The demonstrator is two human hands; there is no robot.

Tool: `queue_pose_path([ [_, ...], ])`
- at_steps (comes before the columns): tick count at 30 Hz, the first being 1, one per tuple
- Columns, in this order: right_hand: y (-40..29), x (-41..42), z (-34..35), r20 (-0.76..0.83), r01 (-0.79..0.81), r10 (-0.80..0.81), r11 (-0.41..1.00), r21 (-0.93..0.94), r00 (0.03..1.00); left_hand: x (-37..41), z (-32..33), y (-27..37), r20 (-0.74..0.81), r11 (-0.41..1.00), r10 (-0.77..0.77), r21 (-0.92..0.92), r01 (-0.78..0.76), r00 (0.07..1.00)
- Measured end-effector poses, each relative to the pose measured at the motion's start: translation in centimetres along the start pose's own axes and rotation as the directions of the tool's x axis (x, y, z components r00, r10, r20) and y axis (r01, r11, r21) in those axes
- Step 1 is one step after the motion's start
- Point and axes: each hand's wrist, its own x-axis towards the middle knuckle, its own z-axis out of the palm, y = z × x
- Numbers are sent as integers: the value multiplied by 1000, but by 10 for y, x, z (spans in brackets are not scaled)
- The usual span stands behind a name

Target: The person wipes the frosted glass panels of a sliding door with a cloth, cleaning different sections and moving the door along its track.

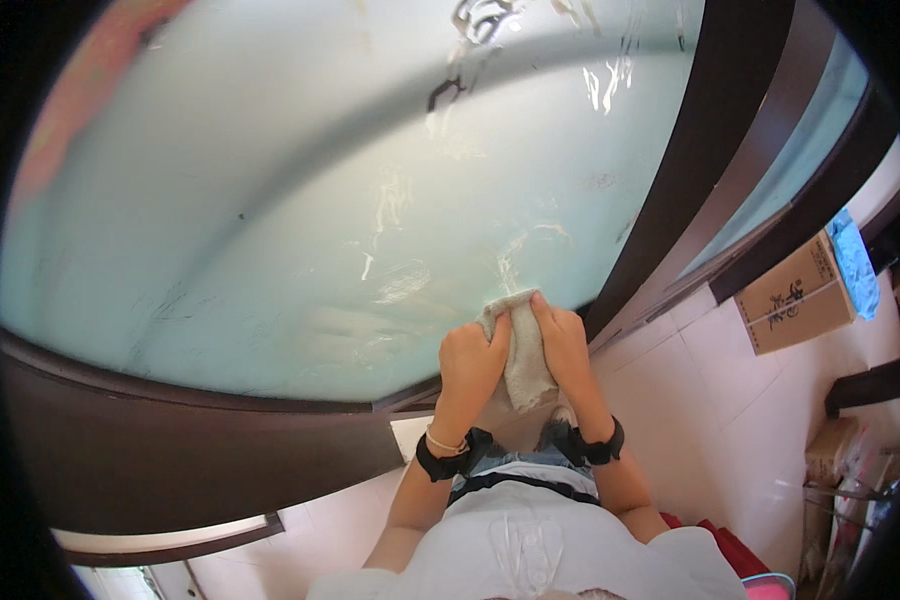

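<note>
A folded grey-beige cloth [526,352] is gripped at its upper edge by both of my hands, and its lower end hangs down between them. My left hand [471,360] has its thumb on the cloth's left side. My right hand [566,341] holds the right side, its thumb near the top edge. Both hands are at the lower right of a large frosted glass panel [330,247] in a dark frame. Wet streaks and smears mark the glass above the cloth. My fingers behind the cloth are mostly hidden.
The dark frame post [690,142] rises right of the glass, and a dark rail [195,442] runs below it. On the pale tiled floor [690,382] at the right stands a cardboard box [796,295] with a blue plastic bag [855,262]. More boxes and a red cloth lie at lower right.
</note>
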Motion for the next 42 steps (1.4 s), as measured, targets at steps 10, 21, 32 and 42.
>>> queue_pose_path([
  [10, -97, -27, 32, 146, 225, -248, 961, 159, 958, -21, -108, 15, -193, 963, -164, -246, 114, 967],
  [21, -74, -70, 151, 421, 272, -289, 957, 101, 860, -73, -143, -91, -402, 914, -405, -145, 380, 821],
  [32, -125, -115, 222, 817, -186, -320, 873, 451, 480, -98, -228, -85, -865, 975, -189, -108, 195, 465],
  [42, -15, -97, 191, 800, -651, 84, 634, 417, 594, -83, -130, -115, -494, 893, -301, 153, 423, 816],
])
